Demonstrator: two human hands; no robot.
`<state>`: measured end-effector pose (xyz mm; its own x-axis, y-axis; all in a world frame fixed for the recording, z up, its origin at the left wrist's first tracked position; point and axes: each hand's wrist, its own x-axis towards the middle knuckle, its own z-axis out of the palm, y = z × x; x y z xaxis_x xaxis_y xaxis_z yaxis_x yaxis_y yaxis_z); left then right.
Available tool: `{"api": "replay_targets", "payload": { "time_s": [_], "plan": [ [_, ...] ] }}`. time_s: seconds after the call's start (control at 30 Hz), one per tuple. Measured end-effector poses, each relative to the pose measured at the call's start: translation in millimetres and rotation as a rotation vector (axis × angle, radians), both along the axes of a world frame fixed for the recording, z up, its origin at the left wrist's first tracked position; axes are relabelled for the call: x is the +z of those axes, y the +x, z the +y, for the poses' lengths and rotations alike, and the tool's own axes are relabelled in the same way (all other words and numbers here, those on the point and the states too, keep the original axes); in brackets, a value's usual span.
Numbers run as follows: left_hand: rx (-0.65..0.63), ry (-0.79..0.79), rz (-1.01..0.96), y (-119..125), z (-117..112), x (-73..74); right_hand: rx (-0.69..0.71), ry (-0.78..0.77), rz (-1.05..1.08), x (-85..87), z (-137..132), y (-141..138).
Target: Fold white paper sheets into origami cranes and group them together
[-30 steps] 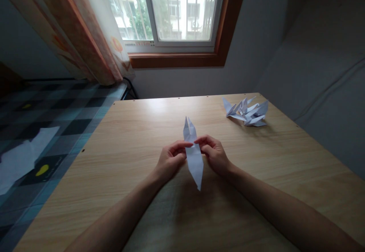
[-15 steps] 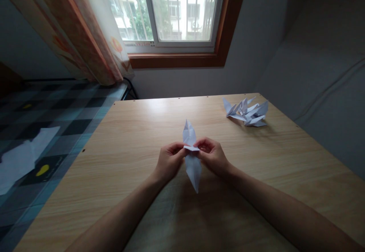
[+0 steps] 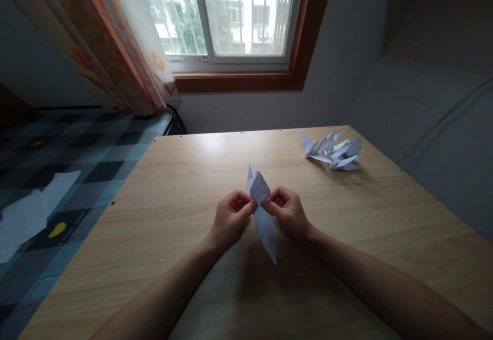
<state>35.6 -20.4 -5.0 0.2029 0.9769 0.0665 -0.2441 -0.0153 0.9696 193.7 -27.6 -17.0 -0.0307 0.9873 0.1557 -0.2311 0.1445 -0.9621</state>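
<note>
A long, pointed piece of folded white paper [image 3: 262, 211] is held upright over the middle of the wooden table [image 3: 173, 186]. My left hand [image 3: 230, 219] pinches its left side near the middle, fingers curled in. On the other side, my right hand [image 3: 287, 212] pinches the paper, fingers likewise curled. A small flap at the top is bent over toward me between the two thumbs. The lower tip points down toward the table's near side.
Several finished folded paper figures [image 3: 334, 151] lie in a pile at the table's far right. A bed with a checked cover [image 3: 57, 175] and a white sheet of paper [image 3: 26, 211] stands at the left. A window and curtain lie beyond the table.
Both hands kept their pinch on the paper. The upper point was folded down toward me, and the lower tip swung slightly to the right.
</note>
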Motion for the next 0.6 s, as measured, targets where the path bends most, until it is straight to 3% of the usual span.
{"api": "replay_targets", "payload": {
  "time_s": [0.4,0.6],
  "plan": [
    [0.083,0.043,0.001,4.7,0.1,2.9,-0.029,-0.086,0.098,3.4,-0.7,-6.0],
    [0.082,0.076,0.087,4.3,-1.4,-6.1,-0.01,-0.104,0.037,0.6,-0.3,-5.7]
  ]
}}
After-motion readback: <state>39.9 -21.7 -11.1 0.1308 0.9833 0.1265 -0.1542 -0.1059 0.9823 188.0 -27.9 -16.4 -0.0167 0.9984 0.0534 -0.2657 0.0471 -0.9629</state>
